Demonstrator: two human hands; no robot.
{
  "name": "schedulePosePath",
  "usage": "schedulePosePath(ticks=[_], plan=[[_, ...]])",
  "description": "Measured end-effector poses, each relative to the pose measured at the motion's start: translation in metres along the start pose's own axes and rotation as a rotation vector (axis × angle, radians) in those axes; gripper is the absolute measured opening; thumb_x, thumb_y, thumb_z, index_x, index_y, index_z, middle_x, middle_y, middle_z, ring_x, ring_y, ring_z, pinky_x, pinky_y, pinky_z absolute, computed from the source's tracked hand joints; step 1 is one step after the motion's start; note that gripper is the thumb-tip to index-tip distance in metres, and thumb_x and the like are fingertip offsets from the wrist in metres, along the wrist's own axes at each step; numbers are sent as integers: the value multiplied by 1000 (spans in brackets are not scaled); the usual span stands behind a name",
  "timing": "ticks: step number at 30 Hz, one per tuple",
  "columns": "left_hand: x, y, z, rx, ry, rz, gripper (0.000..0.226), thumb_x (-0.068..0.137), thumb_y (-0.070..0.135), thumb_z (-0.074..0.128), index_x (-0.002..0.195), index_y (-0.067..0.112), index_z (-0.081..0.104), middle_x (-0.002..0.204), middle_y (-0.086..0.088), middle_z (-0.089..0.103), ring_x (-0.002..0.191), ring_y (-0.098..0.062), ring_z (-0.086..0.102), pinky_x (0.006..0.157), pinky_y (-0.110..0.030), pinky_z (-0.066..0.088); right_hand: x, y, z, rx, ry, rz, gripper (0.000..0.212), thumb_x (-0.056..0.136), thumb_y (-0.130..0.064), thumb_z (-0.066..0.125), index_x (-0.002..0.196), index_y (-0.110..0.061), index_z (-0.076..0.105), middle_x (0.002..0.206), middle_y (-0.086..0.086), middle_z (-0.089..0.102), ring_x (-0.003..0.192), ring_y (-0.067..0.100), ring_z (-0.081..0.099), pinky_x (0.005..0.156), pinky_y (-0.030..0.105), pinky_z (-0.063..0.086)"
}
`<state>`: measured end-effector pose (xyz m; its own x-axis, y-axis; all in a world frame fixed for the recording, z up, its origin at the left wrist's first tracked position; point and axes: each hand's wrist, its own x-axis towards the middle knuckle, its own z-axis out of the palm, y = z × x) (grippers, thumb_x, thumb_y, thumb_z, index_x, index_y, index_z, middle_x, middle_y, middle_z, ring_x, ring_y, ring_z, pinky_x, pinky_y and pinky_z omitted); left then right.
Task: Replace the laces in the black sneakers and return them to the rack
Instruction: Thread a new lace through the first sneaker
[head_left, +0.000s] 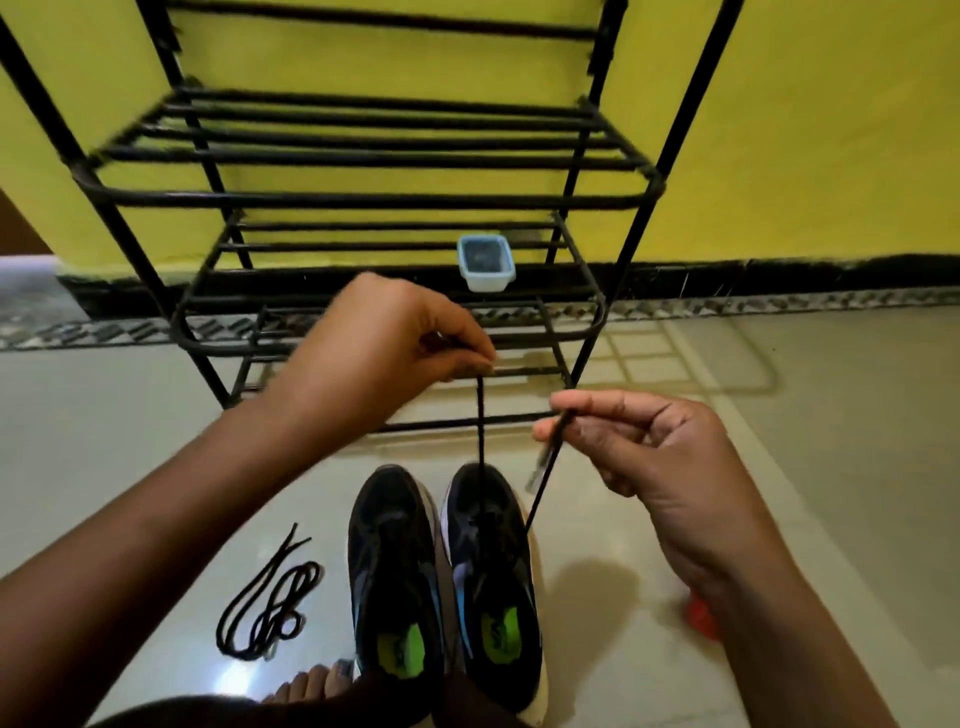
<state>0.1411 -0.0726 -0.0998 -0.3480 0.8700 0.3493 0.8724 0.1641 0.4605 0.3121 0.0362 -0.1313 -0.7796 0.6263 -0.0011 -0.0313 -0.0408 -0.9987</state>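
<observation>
In the head view, the black sneakers (395, 571) stood side by side on the floor (805, 519), just in front of the rack (363, 200). The left hand (384, 332) pinched one end of the lace (480, 415) in its grip, the right hand (639, 447) the other end. I judged both ends should be pulled to equal length before crossing them
</observation>
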Motion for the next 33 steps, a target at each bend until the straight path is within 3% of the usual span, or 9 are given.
schedulePosePath(ticks=[4,9,16,19,22,26,29,31,33], plan=[[0,15,13,-327,8,-104,25,75,13,71,90,32,62,75,14,67,77,5,65,71,-12,51,1,-3,12,-151,137,-171,11,81,-12,66,76,-21,71,63,-2,70,50,-3,54,53,6,39],[-5,22,24,-803,83,-306,38,73,4,69,98,23,46,72,1,71,78,-8,69,71,-19,53,0,4,16,-224,216,-206,11,80,-21,68,76,-31,71,80,-5,71,77,0,63,70,17,49],[-9,25,25,-877,140,-305,35,78,0,66,95,20,44,74,-2,71,82,-16,70,80,-32,56,-6,5,24,-87,179,-195,21,86,-13,62,71,-25,71,69,0,71,73,11,68,73,23,55],[-11,23,26,-911,149,-309,33,78,-2,64,93,19,43,73,-2,70,81,-20,70,81,-38,56,-5,9,23,-19,225,-132,20,87,-9,60,76,-23,69,55,-5,60,52,3,56,55,16,49],[-10,21,29,-955,154,-292,32,78,-2,64,92,17,42,73,-4,70,82,-23,70,82,-39,56,0,20,21,-197,264,-100,19,86,-13,62,77,-29,67,58,-13,61,53,-4,54,52,10,41],[-7,20,36,-968,140,-253,31,78,-2,64,90,16,42,76,-4,69,84,-26,70,81,-36,56,1,24,27,-339,29,-32,22,90,-14,59,81,-31,69,80,-10,71,78,-4,63,68,12,46],[-5,13,46,-1003,171,-263,29,80,-4,62,86,14,41,75,-2,66,84,-26,69,80,-34,56,-1,15,28,-260,-174,-12,13,90,-13,58,85,-17,69,60,-18,64,60,-8,57,54,6,39],[-7,10,55,-1091,164,-325,21,85,-1,57,88,13,42,81,-6,64,84,-23,68,74,-31,57,3,14,23,-241,-185,-16,19,92,-17,53,80,-11,66,47,-18,53,48,-5,48,46,7,34],[-13,10,62,-1180,19,-459,7,92,14,49,98,13,46,85,-7,60,75,-15,66,65,-24,54,9,17,18,-194,-179,10,23,90,-22,52,76,-11,67,49,-12,49,44,0,41,42,8,28]])
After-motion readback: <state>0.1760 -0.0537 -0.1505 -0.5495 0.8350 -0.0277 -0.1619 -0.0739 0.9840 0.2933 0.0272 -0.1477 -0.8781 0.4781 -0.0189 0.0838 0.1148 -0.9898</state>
